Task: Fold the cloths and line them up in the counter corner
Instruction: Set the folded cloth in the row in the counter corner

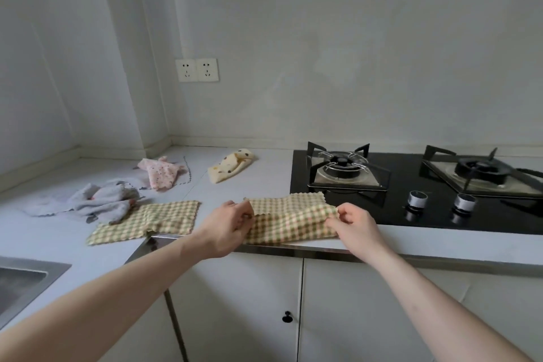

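my left hand [227, 222] and right hand [354, 223] each pinch an end of the checked cloth [289, 222] half-folded at the counter [235, 182] edge by the gas hob [411, 185]; a second checked cloth [147, 222] lies flat to its left

Both forearms are bare to the hands, the left hand [227, 225] and right hand [354, 226] ungloved.

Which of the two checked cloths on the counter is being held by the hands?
The checked cloth beside the stove: left hand and right hand pinch its edges. The other checked cloth, next to the grey cloth, lies untouched.
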A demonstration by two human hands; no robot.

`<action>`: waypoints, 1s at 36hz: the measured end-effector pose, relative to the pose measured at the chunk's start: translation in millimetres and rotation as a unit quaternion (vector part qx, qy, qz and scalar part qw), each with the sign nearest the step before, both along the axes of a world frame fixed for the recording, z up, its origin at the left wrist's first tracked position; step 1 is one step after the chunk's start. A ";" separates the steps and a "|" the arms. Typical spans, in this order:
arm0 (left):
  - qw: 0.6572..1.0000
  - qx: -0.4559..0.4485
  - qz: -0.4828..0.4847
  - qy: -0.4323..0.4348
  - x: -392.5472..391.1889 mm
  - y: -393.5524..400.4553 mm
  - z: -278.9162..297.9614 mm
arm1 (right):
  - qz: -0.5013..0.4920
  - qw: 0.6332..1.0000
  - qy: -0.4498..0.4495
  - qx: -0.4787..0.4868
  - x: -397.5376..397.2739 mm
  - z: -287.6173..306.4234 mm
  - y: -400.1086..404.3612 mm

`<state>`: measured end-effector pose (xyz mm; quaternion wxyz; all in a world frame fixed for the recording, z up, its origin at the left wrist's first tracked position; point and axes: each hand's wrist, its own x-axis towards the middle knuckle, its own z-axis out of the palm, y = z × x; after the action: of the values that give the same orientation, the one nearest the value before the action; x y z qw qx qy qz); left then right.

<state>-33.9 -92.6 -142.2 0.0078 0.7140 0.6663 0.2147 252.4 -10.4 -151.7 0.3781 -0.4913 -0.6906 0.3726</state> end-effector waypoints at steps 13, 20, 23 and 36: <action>0.989 -0.031 0.063 -0.130 2.5 48.5 23.2 | -0.031 0.999 -0.029 0.012 -7.2 32.8 41.0; 0.985 -0.047 0.099 -0.134 -3.0 79.8 2.8 | -0.054 0.995 -0.088 0.008 -19.3 24.5 71.0; 0.985 -0.043 0.109 -0.126 -2.2 91.2 -6.1 | -0.069 0.991 -0.118 0.009 -23.1 19.7 78.1; 0.984 0.010 0.166 -0.068 -3.3 106.2 -31.0 | -0.134 0.965 -0.227 0.017 -25.0 7.6 94.6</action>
<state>-37.2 13.6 -173.2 0.0098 0.5777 0.7711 0.2676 227.3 84.3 -144.2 0.2658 -0.6443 -0.6926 0.1857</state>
